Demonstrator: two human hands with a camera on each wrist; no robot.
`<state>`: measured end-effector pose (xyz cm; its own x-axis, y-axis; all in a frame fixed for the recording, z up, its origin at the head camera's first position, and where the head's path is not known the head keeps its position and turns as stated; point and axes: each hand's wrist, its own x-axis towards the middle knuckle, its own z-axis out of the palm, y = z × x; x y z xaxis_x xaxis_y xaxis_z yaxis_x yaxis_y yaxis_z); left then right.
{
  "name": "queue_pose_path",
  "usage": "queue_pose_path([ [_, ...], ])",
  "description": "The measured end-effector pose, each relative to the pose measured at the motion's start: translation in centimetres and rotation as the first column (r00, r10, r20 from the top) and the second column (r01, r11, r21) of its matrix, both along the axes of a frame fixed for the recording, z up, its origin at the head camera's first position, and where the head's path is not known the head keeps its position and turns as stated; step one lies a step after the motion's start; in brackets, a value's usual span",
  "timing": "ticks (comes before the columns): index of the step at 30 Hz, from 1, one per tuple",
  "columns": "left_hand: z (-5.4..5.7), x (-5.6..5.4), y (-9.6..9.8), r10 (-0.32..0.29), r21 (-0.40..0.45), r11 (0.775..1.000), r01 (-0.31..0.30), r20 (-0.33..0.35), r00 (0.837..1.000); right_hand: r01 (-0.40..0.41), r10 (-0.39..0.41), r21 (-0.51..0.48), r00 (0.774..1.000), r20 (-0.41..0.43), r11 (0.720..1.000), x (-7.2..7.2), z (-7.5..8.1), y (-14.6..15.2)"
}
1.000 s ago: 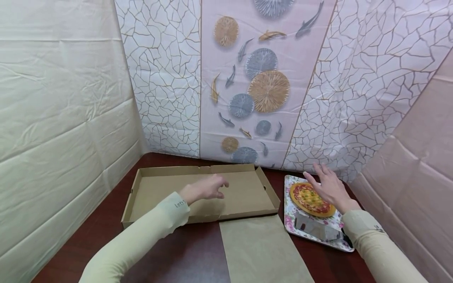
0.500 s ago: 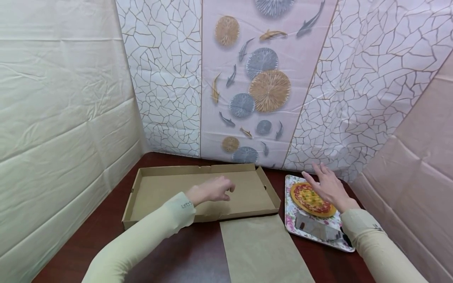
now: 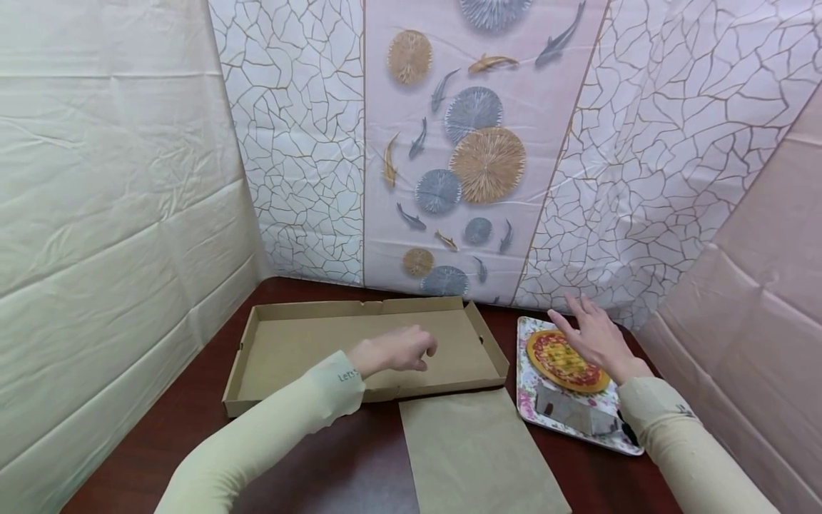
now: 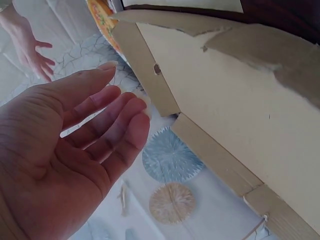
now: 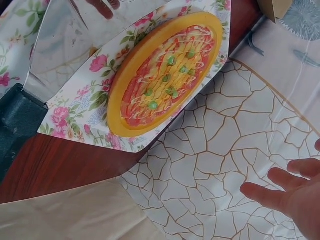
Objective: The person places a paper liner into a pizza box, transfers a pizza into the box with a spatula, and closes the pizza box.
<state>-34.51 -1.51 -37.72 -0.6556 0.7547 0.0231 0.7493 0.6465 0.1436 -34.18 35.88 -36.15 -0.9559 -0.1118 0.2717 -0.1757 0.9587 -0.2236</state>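
Observation:
My left hand (image 3: pixel 399 350) hovers over the cardboard box (image 3: pixel 302 346), a wide shallow tray with low walls. In the left wrist view its fingers curve loosely and hold nothing. My right hand (image 3: pixel 597 339) is over the right side of a toy-like pizza (image 3: pixel 565 360), fingers spread and nothing in them. Under the pizza lies a white floral tray (image 3: pixel 528 400). A shiny metal blade (image 3: pixel 571 412) with a dark handle (image 5: pixel 17 122) rests on the tray in front of the pizza; in the head view the right sleeve partly hides the handle.
A sheet of brown paper (image 3: pixel 478 457) lies on the dark red-brown table (image 3: pixel 334 457) in front of the box. A patterned cloth (image 3: pixel 488 235) hangs behind the table, with cream cloth walls (image 3: pixel 128 214) at the sides.
My left hand has drifted to the right above the box. The right hand stays almost still over the pizza, and the box, tray and paper keep their places.

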Motion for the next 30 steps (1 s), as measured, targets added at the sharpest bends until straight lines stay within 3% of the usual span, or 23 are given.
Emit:
queue_pose_path([
  [7, -0.5, 0.7, 1.1, -0.012, -0.043, 0.999, 0.012, 0.018, 1.000, 0.006, -0.006, -0.011, 1.000, 0.022, 1.000, 0.2, 0.1, 0.1],
  [17, -1.8, 1.8, 1.9, -0.021, -0.063, 0.998, 0.019, -0.044, 0.999, 0.013, -0.012, -0.014, 0.999, 0.035, 1.000, 0.2, -0.2, 0.1],
  [22, -2.0, 2.9, 2.2, -0.019, -0.106, 0.994, 0.021, 0.014, 1.000, 0.008, -0.007, -0.019, 0.999, 0.031, 1.000, 0.1, -0.4, 0.0],
  [30, -2.6, 4.0, 3.1, -0.073, -0.062, 0.995, 0.073, -0.001, 0.997, -0.003, 0.003, -0.025, 1.000, 0.021, 1.000, -0.3, -0.6, -0.4],
])
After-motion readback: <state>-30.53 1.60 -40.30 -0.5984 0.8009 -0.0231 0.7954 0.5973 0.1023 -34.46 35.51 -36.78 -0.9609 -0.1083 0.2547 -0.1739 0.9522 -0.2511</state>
